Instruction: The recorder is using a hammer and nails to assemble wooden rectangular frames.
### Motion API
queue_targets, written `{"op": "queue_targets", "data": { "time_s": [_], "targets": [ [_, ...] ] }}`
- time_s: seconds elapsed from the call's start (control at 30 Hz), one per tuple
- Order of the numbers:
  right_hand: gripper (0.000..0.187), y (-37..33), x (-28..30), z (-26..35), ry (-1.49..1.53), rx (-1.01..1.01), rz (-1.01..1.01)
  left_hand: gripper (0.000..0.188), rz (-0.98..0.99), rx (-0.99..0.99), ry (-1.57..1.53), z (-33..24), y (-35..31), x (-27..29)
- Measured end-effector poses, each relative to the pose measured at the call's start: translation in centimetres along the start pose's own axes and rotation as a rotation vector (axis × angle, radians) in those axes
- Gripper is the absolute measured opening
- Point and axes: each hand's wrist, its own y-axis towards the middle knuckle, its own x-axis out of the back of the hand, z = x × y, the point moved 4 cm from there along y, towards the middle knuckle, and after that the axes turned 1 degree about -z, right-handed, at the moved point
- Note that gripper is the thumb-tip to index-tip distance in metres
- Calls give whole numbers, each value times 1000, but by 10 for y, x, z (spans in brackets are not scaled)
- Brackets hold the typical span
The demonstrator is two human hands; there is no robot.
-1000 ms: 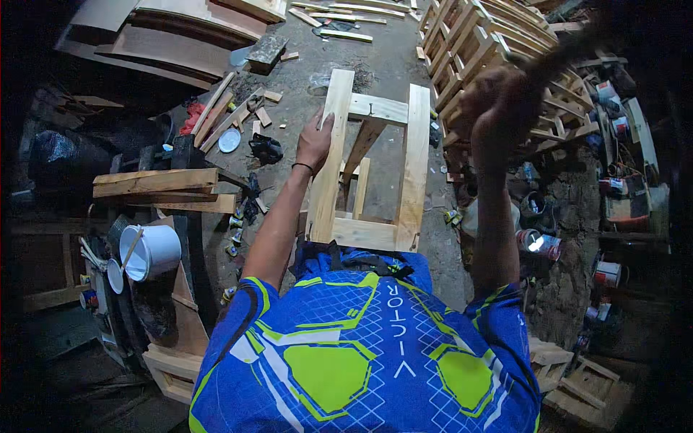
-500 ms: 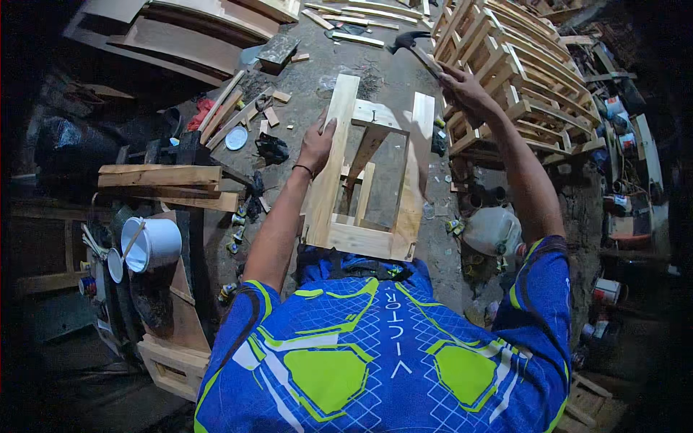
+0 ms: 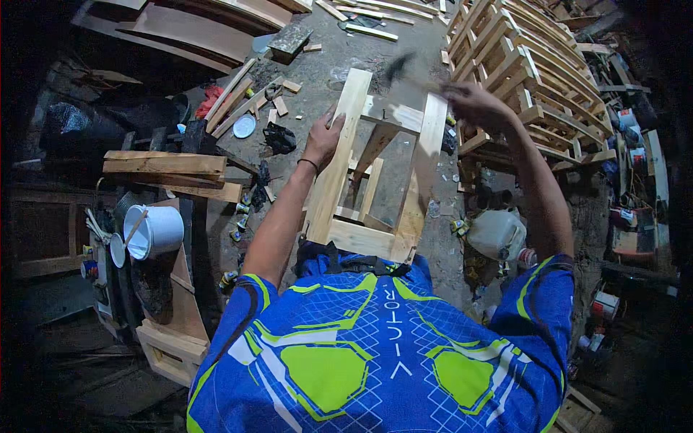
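A pale wooden frame, made of two long side pieces joined by crosspieces, stands in front of my body. My left hand is wrapped round the outer edge of its left side piece. My right hand grips a hammer, whose dark head is smeared by motion above the frame's far end. Under it, a nail sticks up from the far crosspiece. The hammer head appears apart from the nail.
Stacked wooden frames rise at the far right. A translucent jug stands to my right. At left are a white bucket and wooden boards. Offcuts and a white lid lie on the floor.
My right hand has swung the hammer down and toward the nail. The frame's far end looks shifted slightly right in view, with my left hand still on it.
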Motion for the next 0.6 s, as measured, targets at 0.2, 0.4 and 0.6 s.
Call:
{"op": "queue_targets", "data": {
  "time_s": [0.2,0.4,0.6],
  "targets": [
    [46,-18,13,6,122,91,-25,54,47,165,13,1,-1,-1],
    [46,-14,19,23,355,305,-538,53,13,178,-19,-8,0,1],
    [42,-49,-51,2,13,96,-148,52,-1,89,35,-22,-5,5]
  ]
}}
